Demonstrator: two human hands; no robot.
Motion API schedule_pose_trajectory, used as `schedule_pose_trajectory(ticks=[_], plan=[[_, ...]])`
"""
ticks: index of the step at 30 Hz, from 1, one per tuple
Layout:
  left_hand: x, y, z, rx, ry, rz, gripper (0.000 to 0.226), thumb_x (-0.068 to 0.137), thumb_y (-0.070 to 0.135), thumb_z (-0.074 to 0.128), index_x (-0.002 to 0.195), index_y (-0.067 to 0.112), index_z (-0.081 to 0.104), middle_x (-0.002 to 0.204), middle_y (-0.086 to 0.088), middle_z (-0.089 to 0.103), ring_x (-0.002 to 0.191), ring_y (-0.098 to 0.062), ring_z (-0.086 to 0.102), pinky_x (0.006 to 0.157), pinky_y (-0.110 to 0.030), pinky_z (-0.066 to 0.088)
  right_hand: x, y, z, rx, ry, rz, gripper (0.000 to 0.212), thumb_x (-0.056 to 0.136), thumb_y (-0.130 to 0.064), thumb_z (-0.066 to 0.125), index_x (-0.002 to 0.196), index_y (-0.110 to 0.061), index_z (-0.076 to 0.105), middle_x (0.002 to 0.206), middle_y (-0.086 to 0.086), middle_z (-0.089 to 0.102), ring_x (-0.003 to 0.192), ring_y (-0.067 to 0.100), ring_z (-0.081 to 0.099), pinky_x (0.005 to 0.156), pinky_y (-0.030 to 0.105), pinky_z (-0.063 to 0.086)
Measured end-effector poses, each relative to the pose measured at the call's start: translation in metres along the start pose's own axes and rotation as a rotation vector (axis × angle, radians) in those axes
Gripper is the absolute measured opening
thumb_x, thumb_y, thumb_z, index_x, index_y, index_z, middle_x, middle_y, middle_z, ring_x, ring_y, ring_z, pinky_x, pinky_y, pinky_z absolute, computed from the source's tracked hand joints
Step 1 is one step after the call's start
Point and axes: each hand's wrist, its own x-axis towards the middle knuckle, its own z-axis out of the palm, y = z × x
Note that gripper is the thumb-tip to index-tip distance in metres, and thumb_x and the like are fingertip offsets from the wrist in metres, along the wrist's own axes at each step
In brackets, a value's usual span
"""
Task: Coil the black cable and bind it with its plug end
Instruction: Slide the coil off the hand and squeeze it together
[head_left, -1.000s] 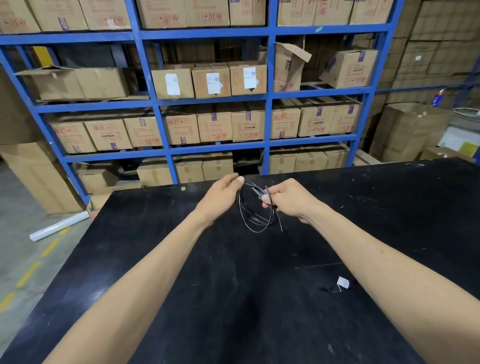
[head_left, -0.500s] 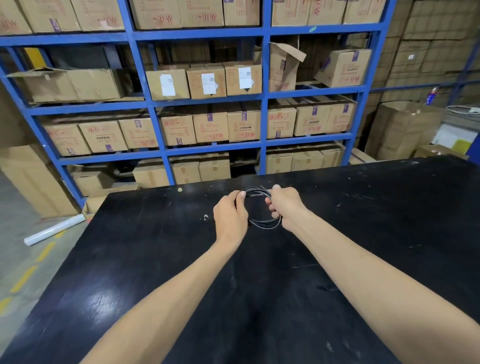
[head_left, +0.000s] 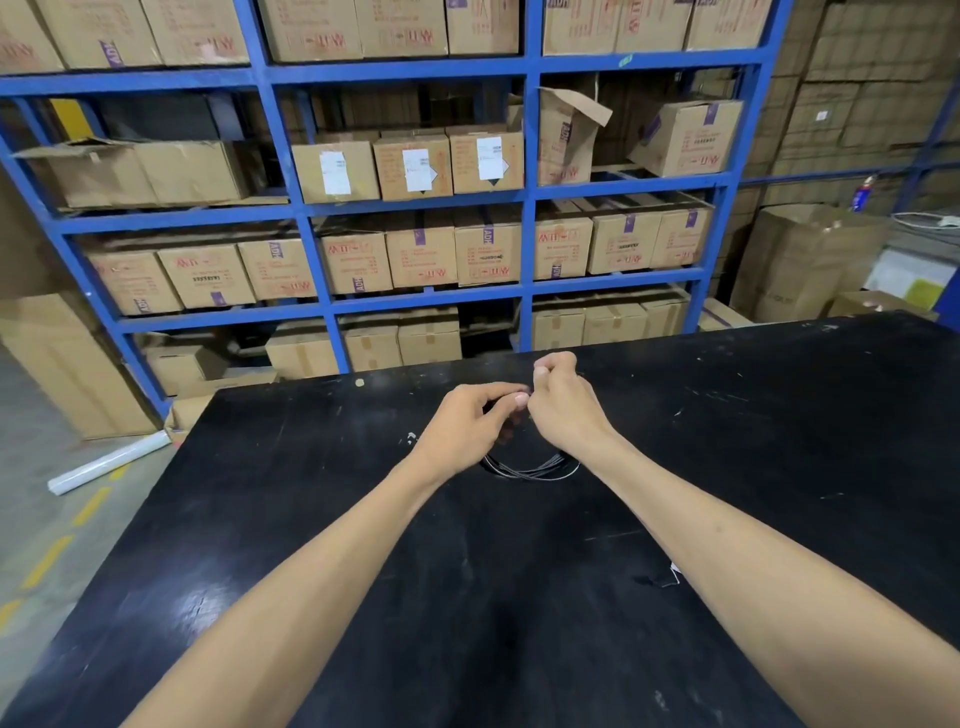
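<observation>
The thin black cable (head_left: 530, 470) is coiled into several loops, and only the near arc shows below my wrists, low over the black table (head_left: 311, 519). My left hand (head_left: 467, 423) pinches the far side of the coil between thumb and fingertips. My right hand (head_left: 563, 402) is closed just to its right, fingertips curled on a bit of cable at the coil's top. The two hands touch. The plug end is hidden by my fingers.
A small white tag with a dark scrap (head_left: 670, 574) lies on the table beside my right forearm. Blue shelving (head_left: 524, 197) full of cardboard boxes stands beyond the table's far edge. A white roll (head_left: 106, 462) lies on the floor at the left.
The coil has dropped from upright between my hands to hanging low toward the table. Both hands have come together at its far side, the right hand rising above the left.
</observation>
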Motion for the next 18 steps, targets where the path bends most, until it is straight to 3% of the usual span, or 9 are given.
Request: schedule_pose_trajectory(ticks=[3,6,10,13,18], plan=[[-0.002,-0.005,0.007,-0.143,0.083,-0.043,0.018,0.098,0.030,0.062,0.100,0.024,0.079,0.070,0.013,0.069,0.061,-0.001,0.055,0.063,-0.017,0.047,-0.001,0.001,-0.003,0.031,-0.009,0.024,0.024,0.106,-0.019,0.047,0.128,-0.011,0.043,0.106,0.013,0.066,0.086,0.020,0.063,0.058,0.029,0.043],[0.000,0.000,0.010,-0.292,0.077,-0.128,0.015,0.094,0.027,0.067,0.102,0.025,0.080,0.069,0.013,0.070,0.059,0.003,0.055,0.056,-0.014,0.044,0.000,0.002,-0.005,0.011,-0.033,0.019,0.031,0.103,-0.018,0.057,0.129,-0.010,0.043,0.104,0.008,0.062,0.086,0.018,0.059,0.058,0.026,0.038],[0.005,0.008,0.016,-0.402,0.197,-0.239,0.014,0.089,0.023,0.070,0.084,0.027,0.083,0.078,0.012,0.077,0.067,0.005,0.061,0.067,-0.017,0.046,-0.001,0.003,-0.004,0.087,-0.026,-0.015,0.019,0.108,-0.024,0.041,0.123,-0.013,0.041,0.097,0.007,0.062,0.075,0.015,0.060,0.054,0.028,0.039],[0.008,0.009,0.020,-0.400,0.281,-0.260,0.025,0.090,0.022,0.070,0.070,0.032,0.081,0.073,0.010,0.074,0.069,-0.001,0.062,0.072,-0.021,0.049,-0.001,0.005,-0.002,0.172,-0.045,0.008,0.023,0.110,-0.033,0.033,0.130,-0.022,0.039,0.097,-0.003,0.062,0.085,0.016,0.069,0.067,0.032,0.052],[0.011,0.005,0.012,-0.477,0.527,-0.375,0.027,0.089,0.020,0.071,0.064,0.027,0.076,0.063,0.008,0.067,0.069,-0.010,0.059,0.072,-0.026,0.048,-0.001,0.016,-0.002,0.135,-0.175,-0.078,0.034,0.111,-0.032,0.037,0.134,-0.026,0.062,0.102,-0.010,0.073,0.083,0.006,0.068,0.076,0.024,0.051]])
